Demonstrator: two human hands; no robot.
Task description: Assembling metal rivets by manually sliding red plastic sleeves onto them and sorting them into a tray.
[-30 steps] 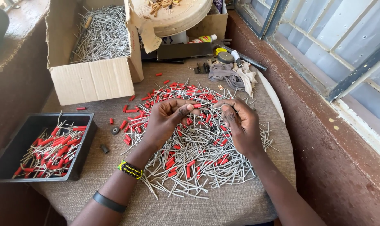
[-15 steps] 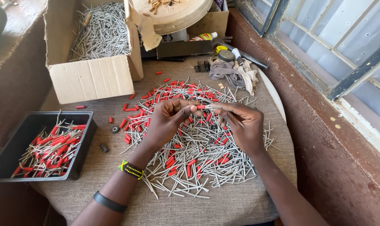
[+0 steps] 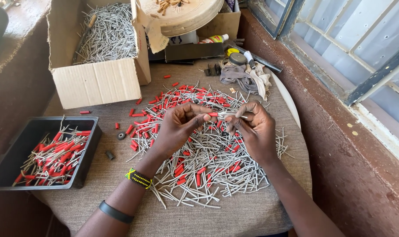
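Left hand (image 3: 175, 129) pinching a red sleeve (image 3: 213, 114), right hand (image 3: 256, 129) pinching a grey pin (image 3: 233, 116), both grips pressed together above the heap of pins (image 3: 208, 166) on the desk (image 3: 120, 175), black tray (image 3: 15, 158) at left

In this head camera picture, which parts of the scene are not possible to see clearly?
- Head view: where the thin grey metal pin enters the small red plastic sleeve; the fingertips of the left hand and right hand cover it.
- Inner floor of the brown cardboard box: a heap of grey pins hides it.
- Round cream wooden disc: cut off by the top edge.
- Black plastic tray: cut off by the left edge.
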